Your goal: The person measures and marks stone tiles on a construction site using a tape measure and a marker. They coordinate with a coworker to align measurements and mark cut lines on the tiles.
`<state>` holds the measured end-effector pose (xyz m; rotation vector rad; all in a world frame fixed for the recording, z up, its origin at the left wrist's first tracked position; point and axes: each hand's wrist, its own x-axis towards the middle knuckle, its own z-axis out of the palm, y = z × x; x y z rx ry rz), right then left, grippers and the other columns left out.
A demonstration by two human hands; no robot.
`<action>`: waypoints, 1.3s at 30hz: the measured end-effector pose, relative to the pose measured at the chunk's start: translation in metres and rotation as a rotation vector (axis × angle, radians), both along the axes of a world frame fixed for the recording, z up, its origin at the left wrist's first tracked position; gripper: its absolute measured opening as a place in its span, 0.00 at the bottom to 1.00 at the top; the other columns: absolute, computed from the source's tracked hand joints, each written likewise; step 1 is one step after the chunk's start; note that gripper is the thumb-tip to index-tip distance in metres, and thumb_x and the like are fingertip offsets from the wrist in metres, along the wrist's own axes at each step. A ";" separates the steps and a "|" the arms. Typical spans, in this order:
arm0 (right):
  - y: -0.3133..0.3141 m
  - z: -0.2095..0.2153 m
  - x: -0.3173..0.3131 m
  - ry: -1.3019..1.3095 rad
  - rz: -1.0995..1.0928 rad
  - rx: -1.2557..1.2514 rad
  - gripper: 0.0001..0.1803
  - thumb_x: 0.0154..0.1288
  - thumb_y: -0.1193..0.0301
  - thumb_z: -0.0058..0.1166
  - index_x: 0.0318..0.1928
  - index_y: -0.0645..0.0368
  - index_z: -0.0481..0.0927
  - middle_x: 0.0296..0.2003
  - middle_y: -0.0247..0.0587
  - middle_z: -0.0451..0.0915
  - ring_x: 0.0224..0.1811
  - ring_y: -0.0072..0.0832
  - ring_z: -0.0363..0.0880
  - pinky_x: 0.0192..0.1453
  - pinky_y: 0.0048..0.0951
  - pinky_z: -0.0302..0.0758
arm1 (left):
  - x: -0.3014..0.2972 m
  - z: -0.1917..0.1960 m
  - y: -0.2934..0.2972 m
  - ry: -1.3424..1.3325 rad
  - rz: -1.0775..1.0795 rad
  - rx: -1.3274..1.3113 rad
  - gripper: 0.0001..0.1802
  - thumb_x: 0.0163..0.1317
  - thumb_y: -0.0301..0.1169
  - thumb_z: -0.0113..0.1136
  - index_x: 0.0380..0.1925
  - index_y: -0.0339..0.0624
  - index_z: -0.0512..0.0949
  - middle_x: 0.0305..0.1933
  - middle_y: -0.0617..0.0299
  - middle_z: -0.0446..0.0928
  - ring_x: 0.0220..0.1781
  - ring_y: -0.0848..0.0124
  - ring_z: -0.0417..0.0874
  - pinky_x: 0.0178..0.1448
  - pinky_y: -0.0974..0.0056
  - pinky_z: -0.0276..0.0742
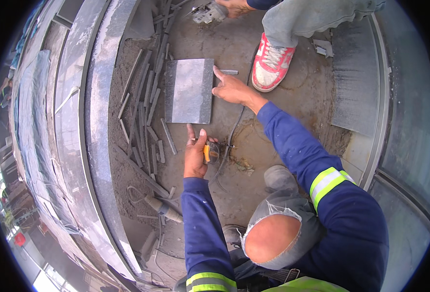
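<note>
- The left hand (pixel 195 155) lies on the floor (pixel 283 104) just below the near edge of the slab (pixel 189 91); its grip is closed around a small orange-and-black tool (pixel 210 152) – a thin metal tip sticks out to the right of it.
- The right hand (pixel 230 89) is spread, fingers stretched – the fingertips touch the slab's right edge, near its upper corner.
- The slab is grey, roughly square, and lies flat on the dusty floor between the two hands.
- A short grey sliver (pixel 228 72) lies just beside the right hand's index finger, near the slab's top right corner.
- Many narrow stone strips (pixel 147 92) lie scattered to the left of the slab, some touching its left edge.
- A dark cable (pixel 233 129) runs over the floor between the hands, curving from under the right wrist toward the tool.
- Both sleeves are blue with yellow-and-silver bands; torn grey trousers leave one knee (pixel 271 238) bare at the lower edge.
- Another person stands at the top: a pink-and-white shoe (pixel 272 63) is planted well right of the slab, and that person's hand (pixel 234 6) holds a grey power tool (pixel 208 12) above it.
- A long curved stone kerb (pixel 96 121) runs down the left side.
</note>
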<state>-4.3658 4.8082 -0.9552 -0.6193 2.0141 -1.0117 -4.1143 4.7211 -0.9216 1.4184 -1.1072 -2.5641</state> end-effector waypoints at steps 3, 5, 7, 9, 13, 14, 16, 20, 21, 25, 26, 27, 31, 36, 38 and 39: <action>0.007 0.001 0.018 -0.109 -0.019 -0.036 0.53 0.67 0.66 0.58 0.85 0.66 0.43 0.27 0.35 0.81 0.30 0.26 0.77 0.44 0.32 0.75 | 0.004 0.008 0.000 -0.085 -0.111 -0.073 0.58 0.77 0.40 0.67 0.86 0.42 0.31 0.35 0.58 0.82 0.40 0.67 0.86 0.47 0.63 0.84; 0.010 0.003 0.028 -0.137 -0.005 -0.062 0.54 0.67 0.68 0.58 0.85 0.67 0.41 0.23 0.30 0.78 0.27 0.23 0.73 0.40 0.31 0.73 | 0.008 0.013 0.003 -0.121 -0.185 -0.078 0.58 0.77 0.41 0.66 0.86 0.40 0.32 0.35 0.60 0.81 0.41 0.67 0.86 0.49 0.64 0.83; 0.011 0.006 0.034 -0.187 -0.047 -0.110 0.54 0.68 0.68 0.58 0.86 0.63 0.40 0.23 0.30 0.77 0.27 0.22 0.73 0.40 0.31 0.73 | 0.014 0.016 0.007 -0.126 -0.240 -0.115 0.56 0.77 0.41 0.66 0.86 0.39 0.34 0.35 0.61 0.81 0.40 0.68 0.85 0.48 0.65 0.82; 0.013 0.008 0.039 -0.182 -0.082 -0.136 0.54 0.69 0.68 0.58 0.87 0.58 0.40 0.23 0.29 0.76 0.27 0.22 0.72 0.40 0.31 0.73 | 0.023 0.019 0.014 -0.140 -0.293 -0.136 0.54 0.77 0.41 0.66 0.86 0.38 0.38 0.35 0.61 0.81 0.41 0.70 0.85 0.47 0.67 0.81; 0.047 0.020 0.065 -0.127 -0.100 -0.107 0.51 0.69 0.68 0.59 0.87 0.50 0.46 0.24 0.29 0.74 0.29 0.22 0.71 0.42 0.30 0.73 | 0.060 0.032 0.041 -0.152 -0.332 -0.090 0.48 0.77 0.42 0.66 0.85 0.36 0.50 0.37 0.63 0.82 0.40 0.74 0.84 0.46 0.69 0.79; 0.067 0.027 0.077 -0.106 -0.080 -0.136 0.50 0.70 0.67 0.59 0.87 0.49 0.49 0.25 0.29 0.74 0.29 0.22 0.71 0.42 0.30 0.74 | 0.070 0.036 0.050 -0.143 -0.329 -0.059 0.46 0.77 0.42 0.66 0.84 0.36 0.53 0.37 0.63 0.83 0.39 0.76 0.83 0.45 0.69 0.79; 0.109 0.041 0.114 -0.095 0.006 0.007 0.41 0.68 0.66 0.61 0.81 0.52 0.67 0.27 0.35 0.78 0.31 0.29 0.77 0.45 0.35 0.76 | 0.090 0.046 0.072 -0.174 -0.300 0.021 0.39 0.77 0.42 0.66 0.80 0.34 0.64 0.38 0.65 0.82 0.40 0.76 0.83 0.46 0.69 0.79; 0.216 0.093 0.184 -0.478 -0.019 0.312 0.33 0.65 0.68 0.64 0.71 0.62 0.78 0.36 0.34 0.84 0.38 0.27 0.80 0.49 0.32 0.78 | 0.128 0.089 0.123 -0.272 -0.330 0.142 0.36 0.76 0.43 0.67 0.75 0.33 0.70 0.39 0.64 0.83 0.40 0.76 0.82 0.47 0.68 0.78; 0.240 0.109 0.192 -0.490 -0.023 0.260 0.32 0.66 0.68 0.64 0.70 0.63 0.79 0.40 0.35 0.85 0.41 0.27 0.81 0.51 0.32 0.78 | 0.136 0.106 0.135 -0.309 -0.358 0.149 0.36 0.75 0.44 0.68 0.74 0.33 0.72 0.40 0.63 0.83 0.40 0.76 0.82 0.47 0.68 0.78; 0.301 0.192 0.204 -0.376 -0.086 0.276 0.27 0.69 0.69 0.62 0.67 0.63 0.81 0.50 0.42 0.88 0.52 0.29 0.85 0.60 0.32 0.78 | 0.169 0.195 0.166 -0.341 -0.530 0.052 0.33 0.75 0.44 0.67 0.70 0.30 0.75 0.46 0.60 0.85 0.43 0.74 0.84 0.50 0.67 0.79; 0.308 0.216 0.205 -0.294 -0.098 0.285 0.26 0.70 0.68 0.61 0.66 0.63 0.81 0.52 0.44 0.88 0.55 0.29 0.85 0.63 0.33 0.78 | 0.177 0.221 0.171 -0.337 -0.518 0.061 0.33 0.75 0.44 0.67 0.70 0.30 0.75 0.47 0.60 0.86 0.44 0.74 0.83 0.50 0.68 0.79; 0.313 0.241 0.204 -0.329 -0.149 0.313 0.25 0.71 0.67 0.61 0.66 0.62 0.82 0.54 0.45 0.87 0.57 0.30 0.85 0.65 0.33 0.77 | 0.185 0.248 0.175 -0.338 -0.508 0.064 0.34 0.75 0.44 0.67 0.70 0.30 0.75 0.47 0.59 0.86 0.44 0.74 0.83 0.50 0.68 0.79; 0.327 0.349 0.218 -0.447 -0.280 0.448 0.25 0.75 0.62 0.61 0.66 0.62 0.81 0.58 0.47 0.87 0.62 0.32 0.83 0.69 0.34 0.75 | 0.214 0.348 0.182 -0.322 -0.328 0.185 0.29 0.76 0.42 0.67 0.68 0.33 0.78 0.44 0.61 0.85 0.43 0.74 0.84 0.48 0.68 0.80; 0.352 0.449 0.292 -0.527 -0.221 0.469 0.29 0.78 0.53 0.60 0.66 0.62 0.81 0.60 0.49 0.85 0.64 0.36 0.83 0.70 0.35 0.74 | 0.258 0.439 0.192 -0.196 -0.124 0.351 0.21 0.77 0.38 0.65 0.62 0.36 0.80 0.42 0.60 0.86 0.40 0.74 0.85 0.44 0.68 0.81; 0.361 0.469 0.330 -0.352 -0.056 0.523 0.40 0.77 0.42 0.55 0.72 0.64 0.75 0.66 0.58 0.81 0.69 0.46 0.79 0.74 0.40 0.72 | 0.273 0.461 0.197 -0.124 -0.103 0.411 0.20 0.77 0.37 0.64 0.62 0.37 0.80 0.41 0.58 0.86 0.40 0.73 0.86 0.44 0.67 0.81; 0.363 0.476 0.355 -0.286 -0.044 0.513 0.43 0.76 0.40 0.54 0.74 0.64 0.73 0.67 0.60 0.79 0.71 0.48 0.78 0.75 0.42 0.72 | 0.284 0.472 0.198 -0.106 -0.128 0.435 0.21 0.79 0.36 0.61 0.64 0.35 0.77 0.41 0.58 0.83 0.47 0.64 0.89 0.50 0.62 0.85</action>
